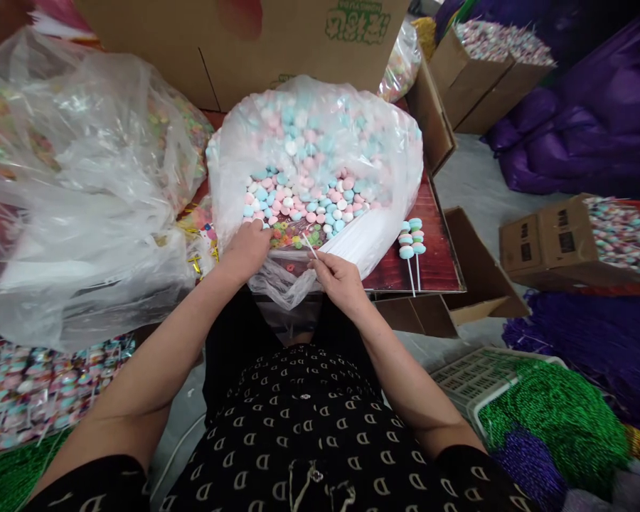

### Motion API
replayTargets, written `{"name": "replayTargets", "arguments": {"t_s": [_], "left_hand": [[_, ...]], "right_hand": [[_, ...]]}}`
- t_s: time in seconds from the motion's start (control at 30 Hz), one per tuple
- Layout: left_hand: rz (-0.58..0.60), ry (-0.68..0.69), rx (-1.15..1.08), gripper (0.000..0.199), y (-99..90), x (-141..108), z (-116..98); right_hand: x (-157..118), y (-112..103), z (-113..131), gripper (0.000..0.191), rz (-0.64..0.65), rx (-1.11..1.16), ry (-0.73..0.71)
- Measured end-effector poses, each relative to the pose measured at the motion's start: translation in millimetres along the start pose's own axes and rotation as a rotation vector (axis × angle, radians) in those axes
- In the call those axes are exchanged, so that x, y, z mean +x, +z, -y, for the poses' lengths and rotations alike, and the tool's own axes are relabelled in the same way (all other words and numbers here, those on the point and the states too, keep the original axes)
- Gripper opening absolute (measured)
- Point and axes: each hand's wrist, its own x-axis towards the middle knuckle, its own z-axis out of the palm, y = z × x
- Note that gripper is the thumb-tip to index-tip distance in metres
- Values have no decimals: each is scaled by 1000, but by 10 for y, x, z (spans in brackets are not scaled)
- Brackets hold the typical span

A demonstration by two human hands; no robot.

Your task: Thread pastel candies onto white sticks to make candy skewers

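Note:
My right hand (340, 279) is closed on a thin white stick (310, 246), which points up and to the left over the open bag. My left hand (247, 247) has its fingers curled together at the near left edge of the loose candies; what they hold, if anything, is hidden. A clear plastic bag (373, 121) holds many round pink, blue and white candies (285, 193). Between my hands lie small green, yellow and orange ring candies (289, 235). To the right, two candy skewers (412, 242) rest on the dark red tabletop (442, 267), their sticks toward me.
More clear bags (85, 156) crowd the left side. A large cardboard box (245, 50) stands behind the candy bag. On the right are an open carton (477, 263), candy-filled cartons (544, 238), and a white crate (491, 370) with green and purple bead strings.

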Motion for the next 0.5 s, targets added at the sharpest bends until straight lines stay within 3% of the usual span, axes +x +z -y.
{"name": "replayTargets", "arguments": {"t_s": [0.23, 0.5], "left_hand": [[-48, -14, 7, 37, 68, -5, 61], [-48, -20, -84, 34, 9, 67, 85]], "right_hand": [[-48, -33, 59, 41, 28, 82, 82], [-78, -59, 86, 43, 44, 107, 91]]}}
